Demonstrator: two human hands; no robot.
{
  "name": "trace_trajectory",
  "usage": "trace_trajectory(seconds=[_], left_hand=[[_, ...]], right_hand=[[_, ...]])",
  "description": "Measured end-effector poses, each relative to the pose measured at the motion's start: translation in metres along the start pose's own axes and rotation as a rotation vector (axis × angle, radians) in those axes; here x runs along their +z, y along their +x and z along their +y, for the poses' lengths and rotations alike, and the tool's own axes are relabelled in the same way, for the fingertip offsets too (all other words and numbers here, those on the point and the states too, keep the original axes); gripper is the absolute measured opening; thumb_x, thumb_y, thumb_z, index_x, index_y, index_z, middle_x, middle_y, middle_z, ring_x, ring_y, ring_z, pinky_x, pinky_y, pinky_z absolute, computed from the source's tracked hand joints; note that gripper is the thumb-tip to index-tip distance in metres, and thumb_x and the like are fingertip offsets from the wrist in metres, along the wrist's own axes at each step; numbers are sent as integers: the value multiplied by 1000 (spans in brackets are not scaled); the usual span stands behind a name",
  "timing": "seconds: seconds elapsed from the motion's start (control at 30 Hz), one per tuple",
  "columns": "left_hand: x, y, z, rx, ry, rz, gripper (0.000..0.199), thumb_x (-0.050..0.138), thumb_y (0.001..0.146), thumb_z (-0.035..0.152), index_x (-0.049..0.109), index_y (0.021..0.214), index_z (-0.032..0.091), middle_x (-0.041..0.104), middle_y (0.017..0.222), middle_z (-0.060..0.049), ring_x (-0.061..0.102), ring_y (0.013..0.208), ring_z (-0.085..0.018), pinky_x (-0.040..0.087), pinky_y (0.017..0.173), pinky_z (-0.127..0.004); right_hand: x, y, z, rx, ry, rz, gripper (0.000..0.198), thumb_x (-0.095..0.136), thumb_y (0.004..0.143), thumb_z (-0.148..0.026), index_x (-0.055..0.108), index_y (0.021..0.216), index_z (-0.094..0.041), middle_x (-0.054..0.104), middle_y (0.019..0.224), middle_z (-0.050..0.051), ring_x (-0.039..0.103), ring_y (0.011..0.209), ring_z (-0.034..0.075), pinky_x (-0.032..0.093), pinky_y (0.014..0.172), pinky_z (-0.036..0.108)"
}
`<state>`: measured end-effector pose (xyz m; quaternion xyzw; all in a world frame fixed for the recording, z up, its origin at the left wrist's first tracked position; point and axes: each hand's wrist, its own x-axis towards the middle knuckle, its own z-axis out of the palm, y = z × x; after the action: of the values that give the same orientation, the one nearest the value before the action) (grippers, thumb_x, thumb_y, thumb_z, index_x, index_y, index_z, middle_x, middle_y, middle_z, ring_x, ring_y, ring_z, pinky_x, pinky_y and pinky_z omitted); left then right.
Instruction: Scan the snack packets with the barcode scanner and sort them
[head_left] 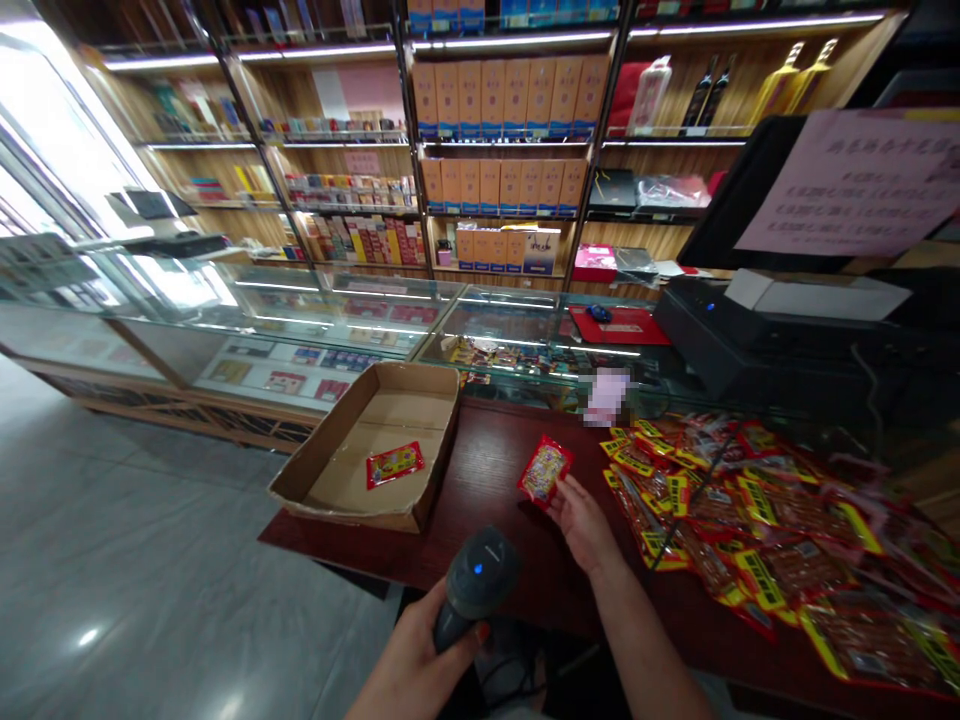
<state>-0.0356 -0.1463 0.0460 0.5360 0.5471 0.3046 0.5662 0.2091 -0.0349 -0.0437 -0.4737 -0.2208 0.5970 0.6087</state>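
Note:
In my left hand (424,650) is a dark handheld barcode scanner (481,570) with a small blue light on its top; the fingers wrap round its handle. My right hand (581,518) pinches the lower right corner of a red snack packet (545,470), just above the dark wooden tabletop (491,455). To the left, a shallow open cardboard box (360,425) has one red and yellow packet (395,464) lying inside it. A large pile of red and yellow snack packets (780,530) spreads over the table to the right of my right hand.
Behind the table runs a glass display counter (330,300), with a red mat (626,325) and a mouse (598,313) on it. A dark monitor (739,200) bearing a paper notice stands at the right. Shelves of boxes (517,95) and bottles line the back wall.

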Motion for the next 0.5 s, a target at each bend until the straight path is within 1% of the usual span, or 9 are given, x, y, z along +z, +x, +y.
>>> trace_trajectory(seconds=[0.1,0.17,0.33,0.5], left_hand=[[2,-2,3,-7,-47,-5,35,79,78,47,75,95,17,62,66,0,61,77,-21,53,67,-26],[2,-2,4,-9,-62,0,35,79,77,48,75,94,17,61,65,0,61,76,-21,53,67,-26],[0,-1,2,-29,-52,11,38,78,78,50,75,98,17,56,57,2,60,71,-21,53,67,-27],[-2,1,0,-22,-60,35,44,76,81,53,75,104,16,52,53,3,59,67,-20,52,64,-27]], right_hand=[[3,-3,0,1,51,-8,44,87,70,-50,75,105,-26,86,107,8,76,114,32,53,104,49],[4,-5,1,5,71,-11,47,88,68,-52,75,105,-26,85,110,10,73,121,35,48,110,53],[6,-7,2,26,101,-17,50,93,63,-50,76,103,-26,87,106,8,73,121,36,46,114,56],[13,-10,1,34,122,-52,45,94,66,-46,76,102,-25,87,103,8,75,119,35,47,114,55]])
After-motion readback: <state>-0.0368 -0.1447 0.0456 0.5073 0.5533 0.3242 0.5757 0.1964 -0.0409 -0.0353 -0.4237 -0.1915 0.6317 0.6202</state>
